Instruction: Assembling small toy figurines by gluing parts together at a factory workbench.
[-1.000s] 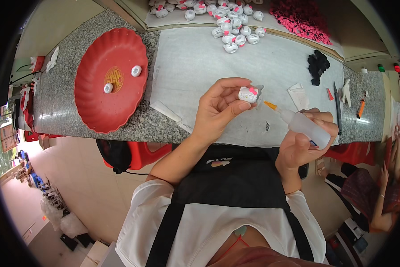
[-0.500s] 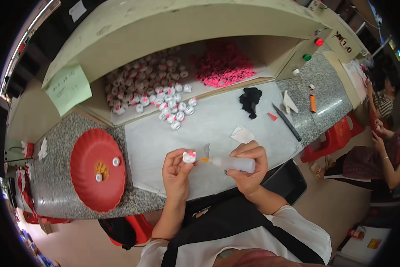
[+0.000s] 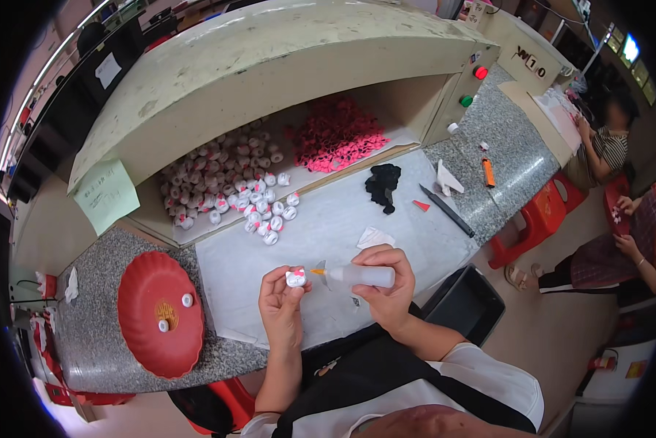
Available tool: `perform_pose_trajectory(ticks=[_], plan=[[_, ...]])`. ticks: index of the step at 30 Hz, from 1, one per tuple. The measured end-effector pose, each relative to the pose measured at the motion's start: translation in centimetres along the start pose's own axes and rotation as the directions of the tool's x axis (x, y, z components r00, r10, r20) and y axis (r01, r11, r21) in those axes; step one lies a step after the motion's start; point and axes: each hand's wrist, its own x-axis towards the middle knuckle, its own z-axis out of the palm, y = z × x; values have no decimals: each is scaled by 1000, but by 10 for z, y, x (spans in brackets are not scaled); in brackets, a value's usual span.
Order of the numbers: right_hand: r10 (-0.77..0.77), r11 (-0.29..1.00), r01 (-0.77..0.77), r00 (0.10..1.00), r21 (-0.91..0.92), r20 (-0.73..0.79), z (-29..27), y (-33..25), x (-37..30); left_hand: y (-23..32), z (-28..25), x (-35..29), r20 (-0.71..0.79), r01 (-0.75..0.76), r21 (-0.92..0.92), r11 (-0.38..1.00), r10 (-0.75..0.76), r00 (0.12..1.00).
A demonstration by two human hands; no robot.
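Between the thumb and fingers of my left hand (image 3: 281,303) sits a small white cat-head figurine (image 3: 296,277) with a pink patch. My right hand (image 3: 391,288) grips a translucent squeeze bottle (image 3: 368,276), held sideways. Its orange-yellow nozzle tip (image 3: 318,271) points left at the figurine, with a small gap between them. Both hands are over a white paper sheet (image 3: 269,328). Beyond them, a pile of similar white and pink figurines (image 3: 258,204) lies in an open-fronted booth and spills onto the paper. Next to that pile is a heap of small pink pieces (image 3: 339,135).
At the left stands a red scalloped tray (image 3: 134,321) with two white pieces. To the right lie a black cloth (image 3: 383,187), a dark pen-like tool (image 3: 447,210), a crumpled tissue (image 3: 449,178) and an orange lighter (image 3: 488,172). A black bin (image 3: 465,310) and co-workers (image 3: 598,263) are further right.
The camera view has shifted, so the bench sits lower and more of the booth top shows. The figurine is turned slightly in my left hand; the bottle stays in my right.
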Motion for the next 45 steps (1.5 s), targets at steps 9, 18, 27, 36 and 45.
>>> perform_pose_trajectory(ticks=[9,18,27,36,45], plan=[[-62,987,57,998,-150,-31,3,4,-3,2,-1,-2,-60,13,18,1000,-12,998],[-195,953,228,966,-202,171,-2,10,-5,-2,-10,2,17,14,4,1000,-14,1000],[-165,945,225,954,-238,250,-1,7,-9,-3,-10,0,60,14,-6,1000,-13,998],[-174,927,254,943,-275,283,-2,9,-10,-3,-12,0,61,15,10,1000,-16,998],[-155,908,248,948,-338,278,-1,6,-11,-4,-12,0,59,18,-3,1000,-18,998]])
